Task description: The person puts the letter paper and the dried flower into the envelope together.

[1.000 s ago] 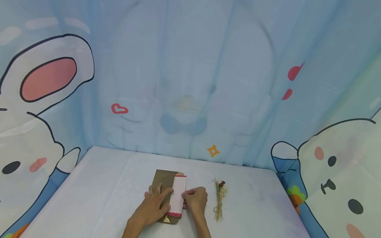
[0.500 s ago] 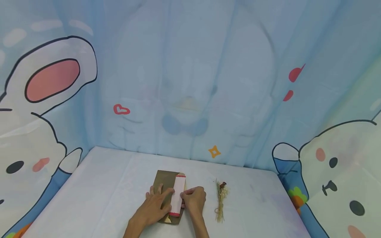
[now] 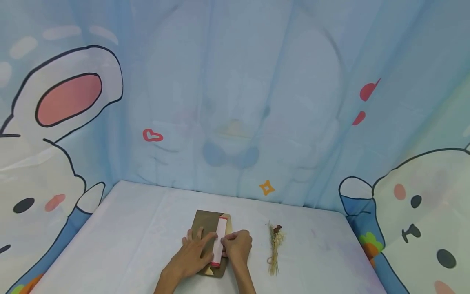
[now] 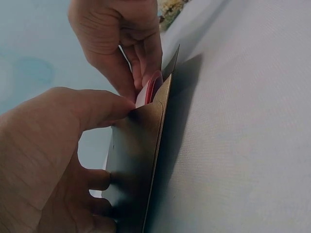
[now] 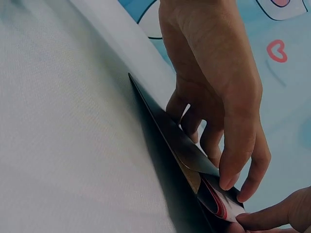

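A brown-gold envelope (image 3: pixel 205 220) lies on the table, its lighter inner flap (image 3: pixel 229 224) showing along the right side. From its right-hand opening stands a folded sheet of pale pink paper (image 3: pixel 219 245) with red ends, seen as a narrow strip. My left hand (image 3: pixel 186 257) rests spread on the envelope, thumb and forefinger beside the opening. In the left wrist view the paper's red edge (image 4: pixel 155 85) curves in layers inside the mouth. My right hand (image 3: pixel 238 247) pinches the paper's right side between thumb and fingers; part of that grip is hidden.
A small tied bunch of dried flowers (image 3: pixel 275 247) lies right of the right hand. White cloth covers the table (image 3: pixel 147 220). A blue printed curtain (image 3: pixel 176 102) hangs behind its back edge.
The paper has moved leftward into the envelope, so its visible strip is narrower and more of the flap shows. My right hand has moved left with it; the left hand stays on the envelope.
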Demonstrator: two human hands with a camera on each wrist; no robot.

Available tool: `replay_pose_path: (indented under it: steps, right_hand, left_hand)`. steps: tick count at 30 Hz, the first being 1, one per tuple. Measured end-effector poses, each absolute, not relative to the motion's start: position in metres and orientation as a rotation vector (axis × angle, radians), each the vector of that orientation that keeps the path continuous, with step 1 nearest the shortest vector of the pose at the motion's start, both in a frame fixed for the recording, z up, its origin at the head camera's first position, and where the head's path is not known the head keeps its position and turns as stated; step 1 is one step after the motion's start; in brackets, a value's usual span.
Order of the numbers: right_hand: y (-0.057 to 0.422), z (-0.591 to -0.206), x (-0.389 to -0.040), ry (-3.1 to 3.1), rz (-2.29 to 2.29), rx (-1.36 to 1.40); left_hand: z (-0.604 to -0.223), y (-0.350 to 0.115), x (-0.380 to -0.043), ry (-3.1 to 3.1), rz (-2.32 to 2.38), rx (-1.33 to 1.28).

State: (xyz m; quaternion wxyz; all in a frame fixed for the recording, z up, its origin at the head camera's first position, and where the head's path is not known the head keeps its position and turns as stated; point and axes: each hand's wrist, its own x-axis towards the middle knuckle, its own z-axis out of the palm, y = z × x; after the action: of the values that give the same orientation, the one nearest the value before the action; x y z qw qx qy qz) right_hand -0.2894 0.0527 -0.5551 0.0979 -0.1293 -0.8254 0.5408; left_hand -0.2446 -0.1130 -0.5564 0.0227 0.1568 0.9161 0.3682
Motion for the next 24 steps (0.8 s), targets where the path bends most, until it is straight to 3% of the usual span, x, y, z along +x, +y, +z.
replay_pose_path:
  steps: [24]
  right_hand:
    - [0.041,-0.558,-0.29,-2.453,1.625,-0.167]
  left_hand:
    - [-0.558,-0.116,-0.247,2.798,1.137,0.459]
